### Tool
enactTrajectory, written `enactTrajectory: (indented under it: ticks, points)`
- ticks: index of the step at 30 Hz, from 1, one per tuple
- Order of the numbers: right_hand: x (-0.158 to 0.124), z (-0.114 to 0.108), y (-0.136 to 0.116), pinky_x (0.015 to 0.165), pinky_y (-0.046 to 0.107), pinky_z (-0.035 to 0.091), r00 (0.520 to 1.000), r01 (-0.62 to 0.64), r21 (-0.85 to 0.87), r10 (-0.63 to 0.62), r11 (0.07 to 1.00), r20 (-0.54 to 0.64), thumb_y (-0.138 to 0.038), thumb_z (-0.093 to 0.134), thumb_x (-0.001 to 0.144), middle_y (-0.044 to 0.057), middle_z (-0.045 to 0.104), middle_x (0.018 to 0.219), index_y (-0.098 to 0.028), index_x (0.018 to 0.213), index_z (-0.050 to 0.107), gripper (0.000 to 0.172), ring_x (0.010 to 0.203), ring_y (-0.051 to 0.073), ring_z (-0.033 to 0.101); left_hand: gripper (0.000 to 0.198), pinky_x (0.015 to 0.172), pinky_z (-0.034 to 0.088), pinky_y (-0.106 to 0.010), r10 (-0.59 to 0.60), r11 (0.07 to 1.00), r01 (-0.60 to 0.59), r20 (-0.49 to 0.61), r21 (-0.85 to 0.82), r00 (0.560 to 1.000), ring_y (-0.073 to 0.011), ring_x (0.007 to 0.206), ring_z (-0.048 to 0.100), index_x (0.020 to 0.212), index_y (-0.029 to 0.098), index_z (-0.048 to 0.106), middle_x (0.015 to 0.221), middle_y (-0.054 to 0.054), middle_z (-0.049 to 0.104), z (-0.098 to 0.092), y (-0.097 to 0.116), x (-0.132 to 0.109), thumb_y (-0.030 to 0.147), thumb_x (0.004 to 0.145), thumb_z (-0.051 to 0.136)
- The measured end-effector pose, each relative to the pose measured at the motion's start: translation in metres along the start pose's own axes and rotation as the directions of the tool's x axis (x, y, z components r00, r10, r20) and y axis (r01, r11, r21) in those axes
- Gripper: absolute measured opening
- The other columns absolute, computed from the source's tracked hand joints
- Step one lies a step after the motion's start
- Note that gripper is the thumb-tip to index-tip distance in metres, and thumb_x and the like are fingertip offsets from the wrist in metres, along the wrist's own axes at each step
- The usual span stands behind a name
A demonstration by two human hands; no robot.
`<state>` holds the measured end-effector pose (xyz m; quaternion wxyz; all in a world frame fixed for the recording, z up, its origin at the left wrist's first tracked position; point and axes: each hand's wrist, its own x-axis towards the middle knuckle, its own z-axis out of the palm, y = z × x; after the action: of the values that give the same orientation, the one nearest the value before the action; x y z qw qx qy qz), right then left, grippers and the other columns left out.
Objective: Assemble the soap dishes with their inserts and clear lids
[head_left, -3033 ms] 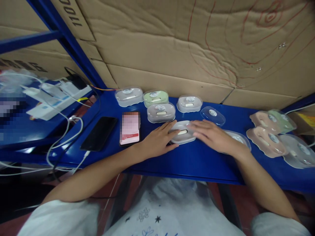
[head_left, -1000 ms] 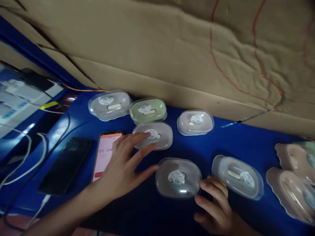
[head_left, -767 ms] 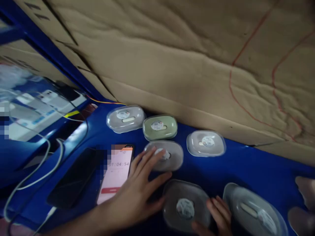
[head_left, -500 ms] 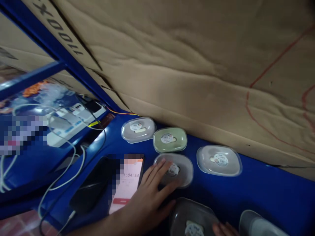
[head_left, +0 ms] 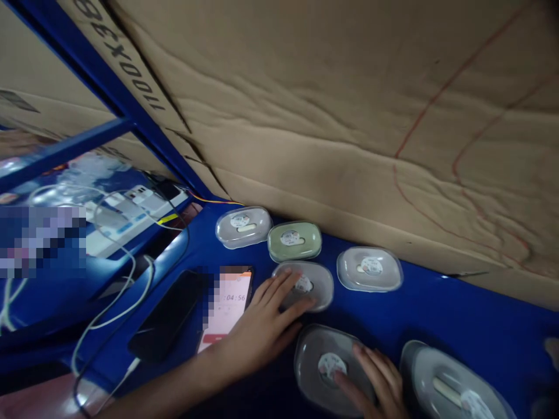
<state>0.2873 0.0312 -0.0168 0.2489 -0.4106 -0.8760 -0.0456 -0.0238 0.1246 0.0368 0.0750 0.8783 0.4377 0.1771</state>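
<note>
My left hand [head_left: 271, 308] lies with its fingers spread on the clear lid of a grey rounded plastic container [head_left: 321, 285]. Closer to me, my right hand [head_left: 379, 378] rests its thumb and fingers over the right part of a darker grey lidded container [head_left: 314, 349] with a round sticker; neither hand lifts its container. Behind them stand a green container [head_left: 308, 246], a pale one [head_left: 257, 231] to its left and another pale one [head_left: 388, 276] to its right. A larger-looking grey container [head_left: 428, 372] lies right of my right hand, cut off by the frame.
A lit phone showing a timer [head_left: 231, 297] and a dark phone on a cable [head_left: 166, 320] lie left of my left forearm. A cardboard wall [head_left: 305, 116] rises behind the blue surface [head_left: 458, 308]. A power strip with cables [head_left: 113, 233] sits beyond the blue frame [head_left: 87, 142].
The view has shifted, showing more of the near containers. My right hand has come further over the darker grey container. My left hand stays on its grey container.
</note>
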Motion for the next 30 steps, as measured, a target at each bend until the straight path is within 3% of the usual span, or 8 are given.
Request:
enactTrajectory:
  ticks: [3,7,12,14,17,20,25,30]
  points:
    - [0.012,-0.005,0.003,0.11,0.044,0.052,0.999,0.031,0.01,-0.032,0.999,0.024,-0.035,0.061,0.103,0.009,0.05,0.166,-0.036,0.158,0.055,0.055,0.137,0.03,0.063,0.05,0.115,0.047,-0.065,0.016,1.0,-0.016,-0.025,0.008,1.0,-0.041,0.155,0.04,0.148,0.027,0.059,0.166,-0.018,0.042,0.002,0.0,0.006,0.017,0.1,0.065]
    - [0.016,-0.024,-0.008,0.115,0.048,0.048,0.992,-0.094,-0.002,0.093,0.996,0.085,-0.037,0.061,0.104,0.012,0.029,0.177,-0.03,0.167,0.042,0.066,0.152,0.035,0.047,0.036,0.114,0.047,-0.065,-0.03,0.999,0.033,-0.081,0.031,0.996,-0.042,0.149,0.047,0.136,0.025,0.067,0.155,-0.018,0.053,0.001,0.008,0.014,0.024,0.1,0.068]
    - [-0.003,-0.067,-0.027,0.118,0.047,0.045,0.975,-0.108,0.029,0.101,0.994,0.197,-0.036,0.058,0.107,0.011,0.028,0.178,-0.028,0.17,0.033,0.069,0.158,0.033,0.039,0.058,0.118,0.045,-0.062,0.026,0.998,-0.028,0.031,0.056,0.999,-0.0429,0.155,0.04,0.15,0.023,0.055,0.166,-0.02,0.041,-0.01,0.014,0.006,0.018,0.095,0.072]
    - [-0.009,-0.076,-0.027,0.122,0.048,0.04,0.983,-0.077,0.008,0.075,0.997,0.167,-0.03,0.06,0.106,0.01,0.025,0.179,-0.029,0.171,0.031,0.071,0.158,0.033,0.038,0.059,0.12,0.044,-0.063,0.022,0.998,-0.025,0.053,0.062,0.998,-0.0422,0.156,0.04,0.153,0.024,0.053,0.167,-0.019,0.04,-0.012,0.014,0.001,0.019,0.096,0.071]
    - [-0.007,-0.074,-0.019,0.127,0.052,0.033,0.998,-0.066,-0.032,0.066,0.997,0.018,-0.019,0.066,0.102,0.008,0.019,0.18,-0.031,0.172,0.027,0.081,0.16,0.033,0.034,0.057,0.12,0.042,-0.063,0.042,0.996,-0.046,0.052,0.076,0.998,-0.0419,0.156,0.039,0.153,0.025,0.053,0.168,-0.019,0.039,-0.01,0.013,-0.002,0.022,0.099,0.07]
    - [0.009,-0.068,-0.01,0.124,0.055,0.038,0.998,-0.064,0.0,0.064,0.998,-0.001,-0.023,0.066,0.103,0.01,0.024,0.179,-0.03,0.172,0.026,0.081,0.158,0.035,0.036,0.055,0.119,0.043,-0.06,0.067,0.993,-0.073,0.058,0.094,0.996,-0.0416,0.155,0.04,0.152,0.025,0.054,0.166,-0.019,0.042,-0.013,0.01,0.003,0.026,0.099,0.072]
    - [0.039,-0.061,-0.005,0.12,0.06,0.041,0.976,0.016,-0.005,-0.014,1.0,0.216,-0.045,0.063,0.106,0.013,0.04,0.172,-0.028,0.169,0.034,0.072,0.157,0.036,0.04,0.054,0.11,0.049,-0.052,0.116,0.989,-0.124,0.102,0.076,0.988,-0.0375,0.14,0.055,0.147,0.019,0.057,0.149,-0.018,0.059,-0.028,-0.001,0.024,0.038,0.1,0.075]
    - [0.04,-0.047,-0.004,0.117,0.055,0.049,0.975,0.004,0.014,-0.007,1.0,0.221,-0.041,0.062,0.107,0.011,0.051,0.165,-0.028,0.169,0.032,0.071,0.154,0.031,0.045,0.036,0.106,0.049,-0.046,0.174,0.984,-0.174,-0.013,-0.03,0.985,-0.0306,0.128,0.062,0.134,0.021,0.065,0.137,-0.013,0.067,-0.023,-0.009,0.032,0.042,0.105,0.068]
